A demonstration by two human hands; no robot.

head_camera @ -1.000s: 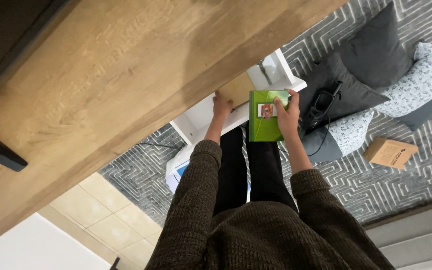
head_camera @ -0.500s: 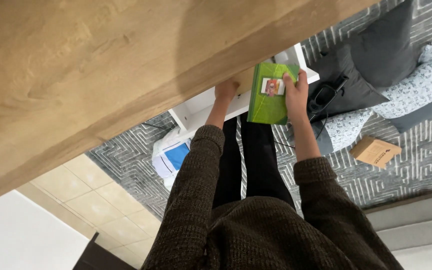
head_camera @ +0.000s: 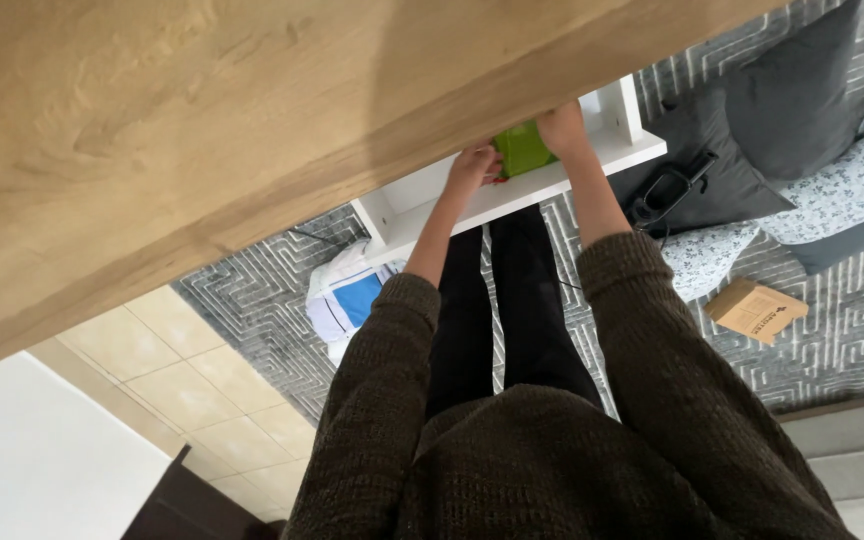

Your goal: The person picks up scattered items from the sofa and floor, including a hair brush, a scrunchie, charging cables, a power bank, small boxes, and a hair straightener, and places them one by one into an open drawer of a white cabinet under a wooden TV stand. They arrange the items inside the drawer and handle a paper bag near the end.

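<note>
A green book point(head_camera: 522, 150) lies on a white shelf point(head_camera: 512, 195) under the wooden tabletop point(head_camera: 252, 110), mostly hidden by the table's edge. My right hand point(head_camera: 562, 128) grips the book's right side. My left hand point(head_camera: 474, 165) touches its left edge, fingers curled against it. Both forearms, in dark knitted sleeves, reach forward over my legs in black trousers.
A white and blue bag point(head_camera: 347, 300) lies on the grey patterned rug at left. Dark and floral cushions point(head_camera: 802, 150) and a black cable point(head_camera: 667, 190) sit at right, with a small cardboard box point(head_camera: 757, 310) on the rug. Beige tiles lie at lower left.
Both hands pushed the green book forward onto the white shelf, so that the tabletop now hides most of it. The view has tilted slightly.
</note>
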